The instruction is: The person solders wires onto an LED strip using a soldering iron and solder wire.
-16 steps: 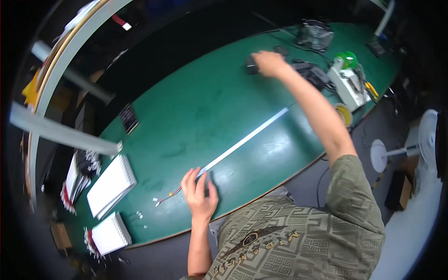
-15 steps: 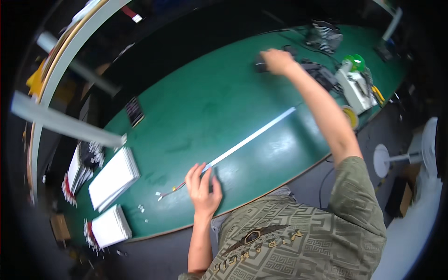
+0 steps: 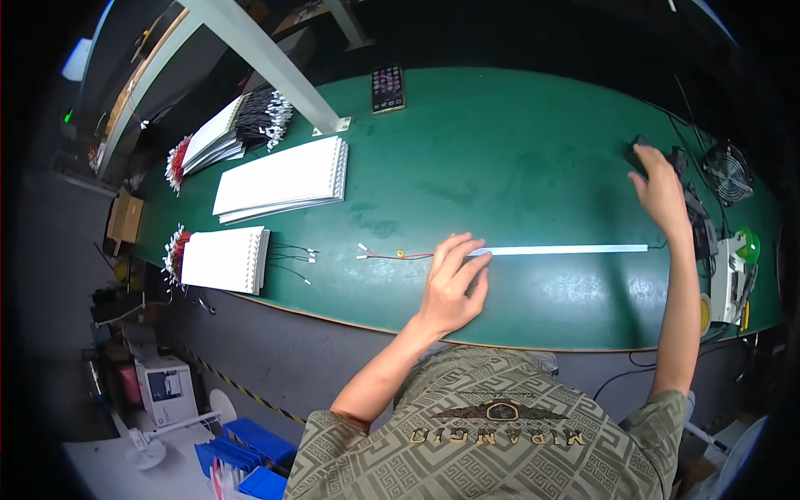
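Note:
A long thin white strip (image 3: pixel 575 248) lies across the green table (image 3: pixel 500 142), glowing along its length. My left hand (image 3: pixel 452 283) rests flat on its left end, fingers spread. From under that hand red and black wire leads (image 3: pixel 392 254) run left on the table. My right hand (image 3: pixel 658 190) reaches to the far right and presses down on a small black device (image 3: pixel 638 155) with a cable behind it.
Stacks of white strips with red and black wire ends (image 3: pixel 283 177) (image 3: pixel 223 259) lie at the left. A phone (image 3: pixel 387 87) lies at the back. A small fan (image 3: pixel 727 173), a green-topped tool (image 3: pixel 744 247) and black boxes crowd the right end. Blue bins (image 3: pixel 242 454) sit below.
The view has swung so the table now runs level. My left hand stays on the strip's end and my right hand stays on the black device.

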Demonstrator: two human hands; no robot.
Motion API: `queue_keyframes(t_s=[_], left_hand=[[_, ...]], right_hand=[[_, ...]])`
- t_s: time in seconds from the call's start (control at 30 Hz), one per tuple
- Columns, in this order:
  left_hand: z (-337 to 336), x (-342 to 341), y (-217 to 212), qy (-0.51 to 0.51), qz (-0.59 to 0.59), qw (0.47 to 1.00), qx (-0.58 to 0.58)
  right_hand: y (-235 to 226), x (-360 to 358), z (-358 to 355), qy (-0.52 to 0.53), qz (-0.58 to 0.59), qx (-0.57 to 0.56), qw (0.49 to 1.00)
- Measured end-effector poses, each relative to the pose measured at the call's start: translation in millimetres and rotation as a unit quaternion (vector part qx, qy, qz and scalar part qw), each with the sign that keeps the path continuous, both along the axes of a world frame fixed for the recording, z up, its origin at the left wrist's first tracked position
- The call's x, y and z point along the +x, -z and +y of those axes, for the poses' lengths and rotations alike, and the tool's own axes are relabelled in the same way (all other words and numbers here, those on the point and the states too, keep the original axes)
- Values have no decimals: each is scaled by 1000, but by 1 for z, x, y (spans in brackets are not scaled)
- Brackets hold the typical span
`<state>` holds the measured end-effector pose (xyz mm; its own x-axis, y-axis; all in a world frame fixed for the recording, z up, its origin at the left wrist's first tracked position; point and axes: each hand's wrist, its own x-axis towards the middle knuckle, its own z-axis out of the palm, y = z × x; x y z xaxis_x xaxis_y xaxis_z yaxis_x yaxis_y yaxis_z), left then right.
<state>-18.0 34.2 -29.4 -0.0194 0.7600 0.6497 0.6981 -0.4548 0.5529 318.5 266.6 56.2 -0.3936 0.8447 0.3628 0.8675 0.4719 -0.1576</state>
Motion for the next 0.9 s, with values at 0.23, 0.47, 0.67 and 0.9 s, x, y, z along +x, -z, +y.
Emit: queue_keyframes(t_s=[0.23,0.47,0.67,0.9], left_hand=[[50,-43,-29,-98,-122,987,-35],[18,-31,-26,-91,-165,981,-47],[-32,-22,-2,-141,-336,930,-56],[-36,-65,-16,-213,-563,799,-21]], right_hand=[[-8,-76,-146,-231,60,-103,966],[30,-114,-210,-272,97,-133,948],[56,-124,-222,-260,136,-118,949],[51,-121,-214,-284,136,-142,938]])
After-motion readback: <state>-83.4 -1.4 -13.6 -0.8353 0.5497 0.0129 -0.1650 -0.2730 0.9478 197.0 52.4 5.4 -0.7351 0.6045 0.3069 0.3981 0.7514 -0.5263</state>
